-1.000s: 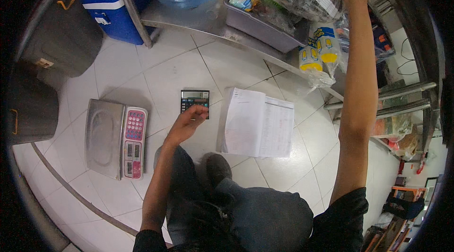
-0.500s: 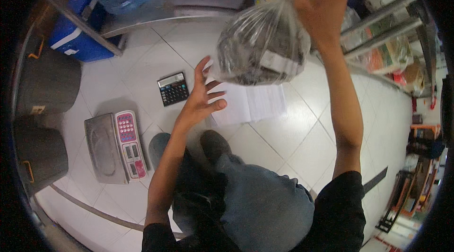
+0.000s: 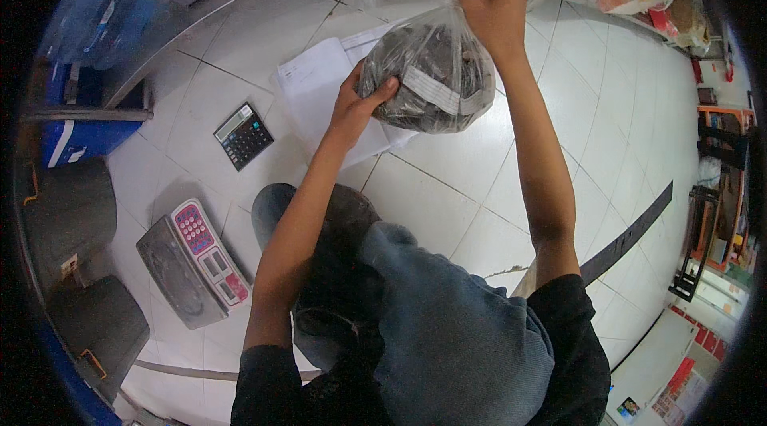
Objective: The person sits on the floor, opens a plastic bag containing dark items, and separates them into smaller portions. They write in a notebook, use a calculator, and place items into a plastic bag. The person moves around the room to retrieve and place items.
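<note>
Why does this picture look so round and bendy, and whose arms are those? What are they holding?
The camera sits on a person's head and looks down, so you see their own arms and knees. Its wide lens bends straight lines near the edge. The right hand grips the top of a clear plastic bag full of dark stuff, and the left hand steadies its side. On the tiled floor lie a calculator, a sheet of paper and a weighing scale.
</note>
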Available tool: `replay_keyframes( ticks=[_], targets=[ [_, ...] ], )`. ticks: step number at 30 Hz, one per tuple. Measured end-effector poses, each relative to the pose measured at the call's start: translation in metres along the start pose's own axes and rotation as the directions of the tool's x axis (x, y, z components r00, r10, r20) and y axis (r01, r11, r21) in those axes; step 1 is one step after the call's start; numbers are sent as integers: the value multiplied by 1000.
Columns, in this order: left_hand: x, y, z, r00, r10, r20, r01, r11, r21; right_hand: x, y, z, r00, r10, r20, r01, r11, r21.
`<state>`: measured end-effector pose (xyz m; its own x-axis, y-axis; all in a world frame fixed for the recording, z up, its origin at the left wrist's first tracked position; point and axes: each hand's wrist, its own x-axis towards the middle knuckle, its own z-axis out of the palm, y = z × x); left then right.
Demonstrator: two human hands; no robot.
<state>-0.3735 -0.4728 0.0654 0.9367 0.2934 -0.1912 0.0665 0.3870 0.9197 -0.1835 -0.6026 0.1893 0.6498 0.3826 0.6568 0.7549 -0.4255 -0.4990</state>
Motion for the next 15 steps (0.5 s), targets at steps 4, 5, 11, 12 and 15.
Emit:
replay_keyframes(
  ticks=[4, 5, 11, 12, 15],
  targets=[
    [9, -13, -4, 999, -53, -2, 53, 998, 47, -18, 7, -4, 947, 267, 178, -270, 963, -6],
    [12, -20, -11, 998, -61, -4, 61, 998, 31, -19, 10, 0, 945, 265, 192, -271, 962, 9],
    [16, -29, -24, 984, -176, 10, 177, 981, -81, -14, -18, -5, 906, 340, 253, -386, 908, 160],
    [17, -29, -23, 978, -207, 3, 207, 975, -78, -11, -16, -7, 933, 282, 223, -324, 929, 179],
    [14, -31, -15, 977, -202, 62, 210, 965, -155, -10, -7, -14, 940, 240, 241, -287, 939, 187]
  ],
)
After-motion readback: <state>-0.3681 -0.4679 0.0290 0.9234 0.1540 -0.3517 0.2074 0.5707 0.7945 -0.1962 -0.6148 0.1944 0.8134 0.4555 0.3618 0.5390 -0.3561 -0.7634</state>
